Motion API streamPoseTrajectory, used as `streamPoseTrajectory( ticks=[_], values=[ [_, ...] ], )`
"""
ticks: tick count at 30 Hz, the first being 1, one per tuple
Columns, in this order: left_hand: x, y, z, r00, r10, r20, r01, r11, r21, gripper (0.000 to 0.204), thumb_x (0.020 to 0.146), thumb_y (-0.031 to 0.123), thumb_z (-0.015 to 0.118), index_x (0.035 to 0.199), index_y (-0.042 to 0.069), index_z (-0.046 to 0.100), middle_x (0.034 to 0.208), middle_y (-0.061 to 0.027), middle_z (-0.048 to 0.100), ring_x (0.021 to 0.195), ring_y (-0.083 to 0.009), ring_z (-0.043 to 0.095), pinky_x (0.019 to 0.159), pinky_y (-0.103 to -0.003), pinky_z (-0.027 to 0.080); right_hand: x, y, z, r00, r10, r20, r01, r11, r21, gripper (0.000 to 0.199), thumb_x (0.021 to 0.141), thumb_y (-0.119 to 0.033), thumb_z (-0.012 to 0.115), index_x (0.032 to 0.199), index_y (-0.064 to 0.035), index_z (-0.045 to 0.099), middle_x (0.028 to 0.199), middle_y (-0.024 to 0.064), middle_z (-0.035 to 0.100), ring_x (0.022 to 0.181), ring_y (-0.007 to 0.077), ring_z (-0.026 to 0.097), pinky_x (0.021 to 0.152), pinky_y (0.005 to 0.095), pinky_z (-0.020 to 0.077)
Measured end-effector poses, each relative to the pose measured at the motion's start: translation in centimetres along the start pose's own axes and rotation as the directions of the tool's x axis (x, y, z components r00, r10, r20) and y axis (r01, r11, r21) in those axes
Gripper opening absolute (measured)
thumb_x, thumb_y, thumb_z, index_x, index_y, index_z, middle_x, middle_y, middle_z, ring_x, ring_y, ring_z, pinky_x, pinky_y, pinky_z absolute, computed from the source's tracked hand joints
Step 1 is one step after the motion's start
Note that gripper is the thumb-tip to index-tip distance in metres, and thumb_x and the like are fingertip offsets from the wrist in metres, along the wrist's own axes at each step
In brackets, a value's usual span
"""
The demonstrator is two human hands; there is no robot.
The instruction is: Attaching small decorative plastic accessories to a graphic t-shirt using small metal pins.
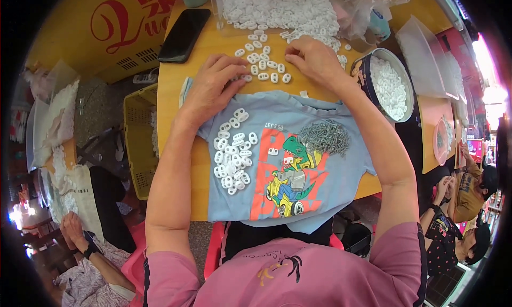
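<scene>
On the table ahead of me lie several loose white oval plastic pieces with two holes (262,76). My left hand (216,83) rests at their left side, fingers bent and apart, fingertips over a couple of the pieces. My right hand (316,60) is at their right, fingers loosely curved and apart, with nothing visible in them. Nearer to me a light blue T-shirt (229,101) with a dinosaur print is spread flat. A heap of white two-hole pieces (232,160) covers its left part; a pile of small metal screws (326,137) sits on its right.
A clear bin (217,11) spilling white pieces is at the far side, beside a black phone (184,35). A round tin (407,101) of white pieces stands right, near a plastic bag (368,8). A yellow crate (140,168) is left of the table. Other people sit on both sides.
</scene>
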State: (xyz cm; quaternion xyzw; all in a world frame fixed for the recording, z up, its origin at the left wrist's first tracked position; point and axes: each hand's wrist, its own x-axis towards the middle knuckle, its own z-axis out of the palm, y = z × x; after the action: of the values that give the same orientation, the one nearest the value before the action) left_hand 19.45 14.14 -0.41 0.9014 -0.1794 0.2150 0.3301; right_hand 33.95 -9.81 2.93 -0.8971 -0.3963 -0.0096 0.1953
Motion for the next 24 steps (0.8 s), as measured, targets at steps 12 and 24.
streamPoseTrajectory(
  ticks=[12,24],
  values=[
    [-0.4,-0.2,0.0,1.0,-0.021,0.003,0.021,0.999,-0.025,0.019,0.087,0.009,0.07,0.106,0.006,0.069,0.12,-0.005,0.067,0.112,-0.0309,0.055,0.098,-0.041,0.047,0.8,2.9,-1.7,0.986,0.152,-0.063,-0.148,0.987,0.059,0.029,0.089,-0.028,0.07,0.1,-0.0011,0.075,0.09,0.0174,0.073,0.082,0.0291,0.07,0.076,0.0379,0.0532],
    [-0.3,-0.8,0.2,0.998,0.06,0.001,-0.06,0.998,0.009,0.019,0.087,0.01,0.07,0.105,0.006,0.069,0.116,-0.0081,0.068,0.108,-0.0321,0.058,0.096,-0.041,0.047,4.8,2.6,-0.9,0.954,0.239,0.18,-0.231,0.971,-0.064,0.03,0.086,-0.028,0.073,0.092,0.002,0.073,0.077,0.0141,0.071,0.075,0.0208,0.069,0.071,0.034,0.0527]
  ],
)
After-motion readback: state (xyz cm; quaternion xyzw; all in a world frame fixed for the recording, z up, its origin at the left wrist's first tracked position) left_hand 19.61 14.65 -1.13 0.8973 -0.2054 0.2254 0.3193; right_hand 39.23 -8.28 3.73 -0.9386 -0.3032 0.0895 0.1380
